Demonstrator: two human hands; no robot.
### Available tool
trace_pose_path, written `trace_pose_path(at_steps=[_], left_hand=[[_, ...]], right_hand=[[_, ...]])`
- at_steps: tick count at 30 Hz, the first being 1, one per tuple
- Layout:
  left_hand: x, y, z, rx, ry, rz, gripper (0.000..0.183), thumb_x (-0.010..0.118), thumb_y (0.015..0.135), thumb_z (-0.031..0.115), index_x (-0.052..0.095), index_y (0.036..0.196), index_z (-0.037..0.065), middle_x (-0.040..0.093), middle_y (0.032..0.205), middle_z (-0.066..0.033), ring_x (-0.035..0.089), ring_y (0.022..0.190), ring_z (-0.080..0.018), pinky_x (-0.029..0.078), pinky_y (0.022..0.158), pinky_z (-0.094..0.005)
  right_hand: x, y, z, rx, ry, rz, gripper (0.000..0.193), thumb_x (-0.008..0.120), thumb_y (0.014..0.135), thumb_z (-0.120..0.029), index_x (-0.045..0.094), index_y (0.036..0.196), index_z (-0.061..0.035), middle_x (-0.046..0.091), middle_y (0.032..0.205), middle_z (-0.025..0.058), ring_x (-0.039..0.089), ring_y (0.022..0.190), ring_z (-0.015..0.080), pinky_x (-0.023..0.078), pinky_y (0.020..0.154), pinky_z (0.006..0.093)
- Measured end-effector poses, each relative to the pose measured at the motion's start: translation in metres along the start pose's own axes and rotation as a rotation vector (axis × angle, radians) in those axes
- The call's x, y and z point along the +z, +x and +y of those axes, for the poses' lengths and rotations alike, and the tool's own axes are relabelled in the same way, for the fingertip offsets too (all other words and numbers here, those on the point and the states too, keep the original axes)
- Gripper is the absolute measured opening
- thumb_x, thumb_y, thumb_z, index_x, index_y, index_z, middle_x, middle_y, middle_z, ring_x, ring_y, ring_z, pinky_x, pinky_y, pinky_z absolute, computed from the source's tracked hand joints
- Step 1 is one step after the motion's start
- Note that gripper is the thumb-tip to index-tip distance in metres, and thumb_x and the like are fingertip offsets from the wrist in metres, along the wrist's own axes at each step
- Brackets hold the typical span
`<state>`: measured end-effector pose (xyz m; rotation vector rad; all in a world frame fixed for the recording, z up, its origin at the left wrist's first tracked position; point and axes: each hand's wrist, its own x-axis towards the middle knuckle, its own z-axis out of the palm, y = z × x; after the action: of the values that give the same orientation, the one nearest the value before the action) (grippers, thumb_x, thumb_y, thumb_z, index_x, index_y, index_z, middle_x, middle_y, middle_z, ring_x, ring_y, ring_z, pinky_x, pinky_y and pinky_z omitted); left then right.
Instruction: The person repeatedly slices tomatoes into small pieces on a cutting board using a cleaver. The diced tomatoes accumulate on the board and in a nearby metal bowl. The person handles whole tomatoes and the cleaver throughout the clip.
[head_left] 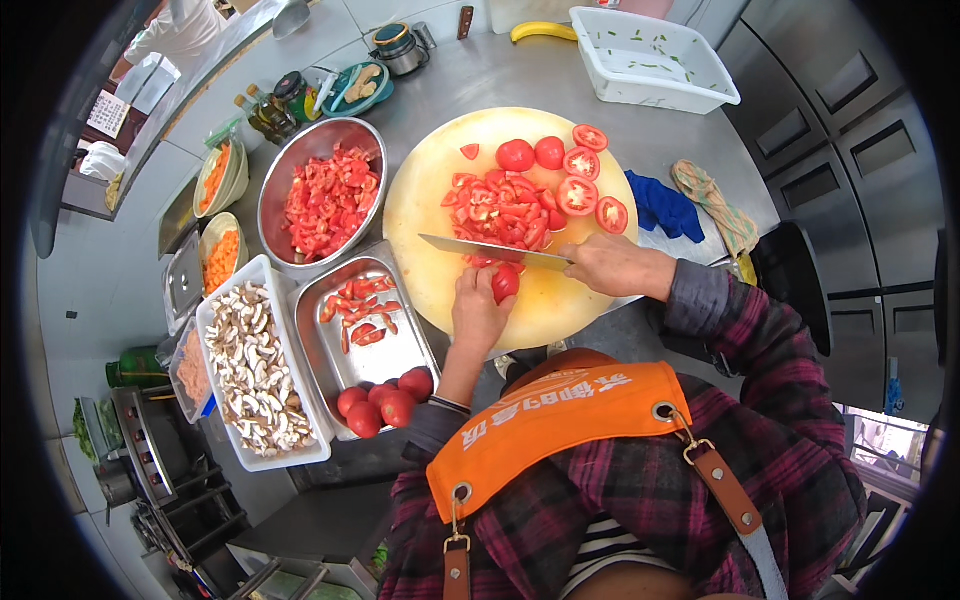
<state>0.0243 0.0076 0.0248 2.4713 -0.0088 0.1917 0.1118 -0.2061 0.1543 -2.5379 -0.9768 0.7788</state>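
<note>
My right hand (pixel 620 265) grips the handle of a knife (pixel 490 250) whose broad blade points left across a round yellowish cutting board (pixel 430 170). Just below the blade, my left hand (pixel 480 312) has its fingers closed on a piece of tomato (pixel 506 283), pressing it to the board. Above the blade lies a heap of chopped tomato (pixel 500 210). Cut tomato halves (pixel 578 196) rest along the board's upper right, some with the cut face up. Beside my left forearm, whole tomatoes (pixel 380 400) sit in the near end of a steel tray (pixel 335 375), with tomato scraps farther up.
A steel bowl (pixel 268 195) of chopped tomato stands left of the board. Sliced mushrooms fill a white tub (pixel 318 440); bowls of diced carrot (pixel 222 262) are behind it. At the back right are a white bin (pixel 655 92) and a banana (pixel 543 32). Cloths (pixel 665 208) lie right.
</note>
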Motion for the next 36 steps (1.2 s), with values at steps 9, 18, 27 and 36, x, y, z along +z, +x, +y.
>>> trace_pose_path(at_steps=[9,18,27,36], left_hand=[[0.018,-0.009,0.005,0.035,0.0,0.154,0.048,0.082,0.065,0.011,0.055,0.104,0.003,0.055,0.103,-0.0155,0.053,0.099,-0.0362,0.046,0.087,-0.0431],[0.009,-0.019,-0.003,0.107,-0.053,0.189,0.038,0.076,0.07,0.005,0.056,0.102,0.003,0.054,0.104,-0.0155,0.053,0.101,-0.0364,0.048,0.086,-0.0437],[0.019,-0.02,-0.013,0.192,-0.059,0.202,0.03,0.072,0.072,0.003,0.057,0.098,0.003,0.054,0.102,-0.016,0.053,0.097,-0.0361,0.048,0.084,-0.0439],[0.002,0.05,-0.018,0.336,0.11,0.173,0.026,0.069,0.075,0.005,0.059,0.099,0.004,0.056,0.103,-0.0144,0.054,0.101,-0.0352,0.047,0.086,-0.0423]], right_hand=[[0.021,0.018,0.004,-0.049,-0.092,-0.124,0.024,0.047,0.087,-0.01,0.057,0.105,0.0017,0.065,0.079,0.0218,0.065,0.08,0.0393,0.049,0.068,0.0495],[0.004,0.015,-0.004,-0.098,-0.071,-0.109,0.022,0.05,0.087,-0.012,0.059,0.102,0.0021,0.065,0.079,0.0235,0.066,0.077,0.0389,0.05,0.068,0.0478],[0.057,0.037,0.001,-0.046,0.086,-0.08,0.03,0.053,0.09,-0.022,0.059,0.108,0.001,0.064,0.082,0.0256,0.063,0.08,0.0418,0.049,0.072,0.0499],[0.013,0.021,0.024,-0.097,0.162,0.322,0.029,0.058,0.092,-0.027,0.06,0.107,-0.0027,0.063,0.077,0.0225,0.064,0.077,0.0394,0.049,0.069,0.0489]])
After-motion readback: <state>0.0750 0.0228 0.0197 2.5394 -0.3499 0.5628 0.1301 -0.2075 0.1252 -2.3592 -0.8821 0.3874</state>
